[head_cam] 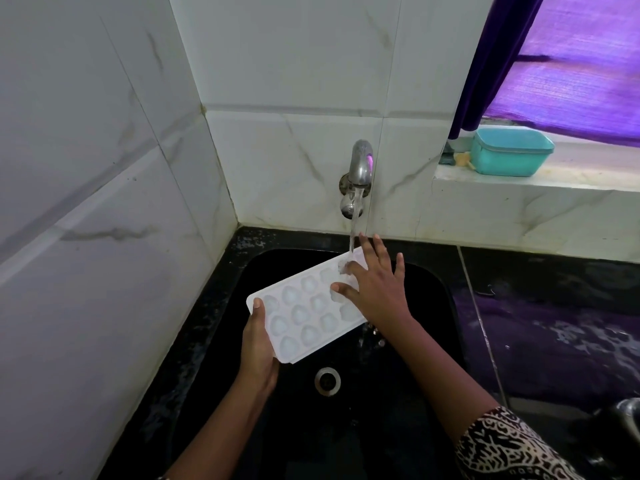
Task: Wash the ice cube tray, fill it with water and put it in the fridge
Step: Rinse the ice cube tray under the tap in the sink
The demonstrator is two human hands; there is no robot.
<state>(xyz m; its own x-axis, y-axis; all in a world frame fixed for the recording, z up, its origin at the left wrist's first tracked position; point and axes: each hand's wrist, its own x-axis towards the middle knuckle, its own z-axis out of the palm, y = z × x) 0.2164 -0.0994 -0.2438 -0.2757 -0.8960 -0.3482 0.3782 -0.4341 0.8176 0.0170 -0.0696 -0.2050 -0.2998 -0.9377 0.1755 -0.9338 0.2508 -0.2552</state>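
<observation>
We are gripping the near end of the ice cube tray with our left hand, thumb lying on the top face and fingers curling underneath. Our right hand is lying flat across the far end, fingers straight and spread. It is holding nothing and only pressing on the cups there. The tray is hanging between the 2 hands, face up, over the black sink and clear of its floor.

Water is running from the wall tap, landing on the tray's far end beside our right fingertips. It is then dripping off the right edge near the drain.

We are judging this as step 1 of 3, the washing. The cups are looking wet, though we cannot tell whether they are clean. Filling the tray is not yet done, and neither is carrying it to the fridge, which is not showing here. A teal box is sitting on the window ledge, well apart.
</observation>
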